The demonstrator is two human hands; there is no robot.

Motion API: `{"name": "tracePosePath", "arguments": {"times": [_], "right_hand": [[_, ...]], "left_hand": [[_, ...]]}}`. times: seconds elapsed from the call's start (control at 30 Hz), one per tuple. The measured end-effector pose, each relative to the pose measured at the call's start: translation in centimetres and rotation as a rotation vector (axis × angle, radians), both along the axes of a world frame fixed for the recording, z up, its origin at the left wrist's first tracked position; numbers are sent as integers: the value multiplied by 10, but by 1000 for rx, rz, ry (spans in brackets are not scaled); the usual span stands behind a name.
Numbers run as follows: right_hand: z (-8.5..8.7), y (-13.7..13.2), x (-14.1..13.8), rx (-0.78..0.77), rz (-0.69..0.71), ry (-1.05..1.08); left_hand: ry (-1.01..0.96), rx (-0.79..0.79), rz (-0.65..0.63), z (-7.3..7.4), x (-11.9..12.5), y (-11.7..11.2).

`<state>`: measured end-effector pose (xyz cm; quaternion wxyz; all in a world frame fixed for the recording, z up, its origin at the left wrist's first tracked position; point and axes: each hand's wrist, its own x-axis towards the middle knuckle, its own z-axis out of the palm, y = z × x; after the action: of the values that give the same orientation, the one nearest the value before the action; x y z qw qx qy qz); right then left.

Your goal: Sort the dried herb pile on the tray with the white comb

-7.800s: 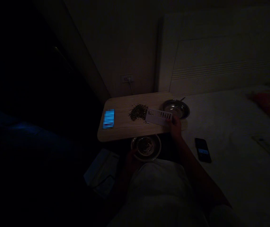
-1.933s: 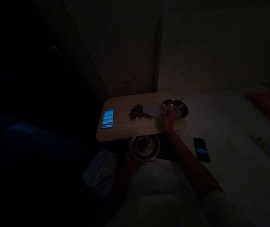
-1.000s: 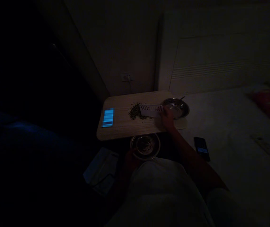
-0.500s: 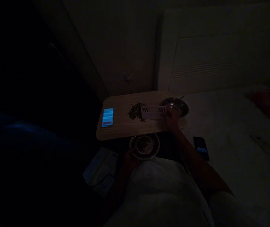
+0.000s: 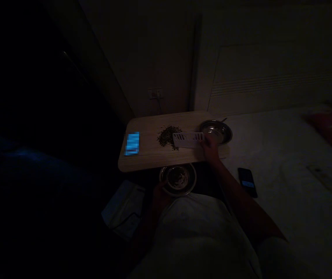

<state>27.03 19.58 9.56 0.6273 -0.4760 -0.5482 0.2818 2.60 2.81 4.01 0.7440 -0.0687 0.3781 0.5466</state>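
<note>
The room is very dark. My right hand [image 5: 210, 146] grips one end of a white slotted plastic piece [image 5: 188, 140], which rests on a small wooden table [image 5: 148, 155] just right of a pile of dark dried bits [image 5: 167, 136]. My left hand [image 5: 159, 192] holds a steel bowl [image 5: 178, 179] with dark bits in it, just below the table's near edge.
A second steel bowl [image 5: 217, 131] sits at the table's right end behind my right hand. A lit phone [image 5: 132, 143] lies at the table's left. A dark phone [image 5: 246, 181] lies on the white bed. A wall socket [image 5: 155, 93] is behind.
The white piece has swung from the table's right edge to the pile's right side and now sits level against it. The held bowl stays in place.
</note>
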Motion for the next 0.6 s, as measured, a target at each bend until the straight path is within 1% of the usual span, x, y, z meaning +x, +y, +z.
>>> {"name": "tracePosePath", "arguments": {"times": [0.13, 0.2, 0.3, 0.4, 0.5, 0.6], "right_hand": [[0, 0, 2, -5, 21, 27], [-1, 1, 1, -3, 16, 44], [-5, 1, -3, -15, 8, 69], [-12, 1, -6, -43, 37, 84], [-17, 1, -7, -65, 61, 117], [-19, 1, -6, -72, 63, 146]], "left_hand": [[17, -77, -29, 9, 3, 1], [19, -74, -20, 8, 2, 2], [36, -50, 22, 0, 0, 2], [25, -39, 19, -5, -1, 2], [19, -48, -6, -3, 0, 2], [41, -61, 1, 2, 1, 1]]}}
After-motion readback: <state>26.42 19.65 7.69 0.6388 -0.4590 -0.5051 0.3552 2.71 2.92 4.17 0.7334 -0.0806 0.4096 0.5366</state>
